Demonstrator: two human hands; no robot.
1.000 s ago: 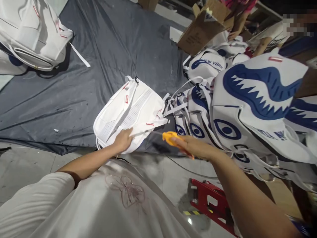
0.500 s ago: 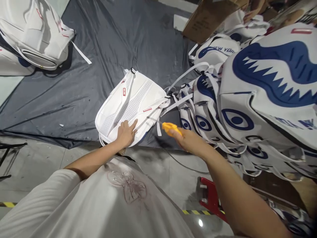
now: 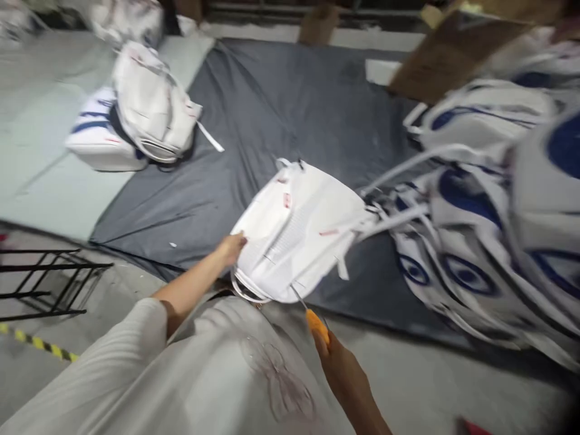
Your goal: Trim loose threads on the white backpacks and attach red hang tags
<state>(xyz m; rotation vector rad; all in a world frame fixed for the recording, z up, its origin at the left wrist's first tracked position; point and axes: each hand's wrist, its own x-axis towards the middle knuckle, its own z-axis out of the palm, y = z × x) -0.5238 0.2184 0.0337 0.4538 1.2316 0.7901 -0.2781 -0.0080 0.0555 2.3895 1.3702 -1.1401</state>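
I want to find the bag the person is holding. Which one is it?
Look at the big dark grey sheet on the floor. At its near edge lies a plain white backpack with small red tags, the left hand on its side. Unlike the heap of backpacks at right, no blue print shows.

bag workshop | piled white backpacks (image 3: 489,199) | floor tarp (image 3: 290,103) | cartons (image 3: 453,54)

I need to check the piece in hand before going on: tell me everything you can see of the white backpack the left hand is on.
The white backpack lies back side up on the dark grey sheet, near its front edge. Its back panel looks perforated, with small red tabs, a top loop and white straps trailing right toward the pile of blue-printed bags. The left hand grips its left edge; the right hand holds an orange-handled tool whose thin tip reaches its lower edge. The picture is motion-blurred.
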